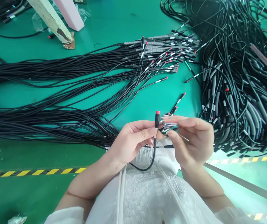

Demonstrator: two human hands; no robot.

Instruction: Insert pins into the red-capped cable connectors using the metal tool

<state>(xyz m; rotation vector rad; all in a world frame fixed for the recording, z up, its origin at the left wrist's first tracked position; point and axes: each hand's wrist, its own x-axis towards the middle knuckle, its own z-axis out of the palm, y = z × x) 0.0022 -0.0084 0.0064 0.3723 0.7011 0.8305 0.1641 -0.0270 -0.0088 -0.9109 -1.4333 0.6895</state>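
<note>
My left hand (133,138) pinches a black cable (154,158) just below its connector (157,119), which stands upright with a red tip. A white band shows on the cable at my fingertips, and below them the cable loops down in front of the white clothing. Close by on the right, my right hand (195,141) grips a slim silver two-armed metal tool (170,124) between thumb and fingers. The tool's tip points toward the connector; whether they touch I cannot tell. Other connector ends (181,98) lie just behind my right fingers.
Long bundles of black cables (54,70) run across the green table (124,18) from the left, many with red-tipped ends. A big tangled heap of cables (240,68) covers the right side. At upper left stand a worn pale post (51,21) and a pink one (70,14).
</note>
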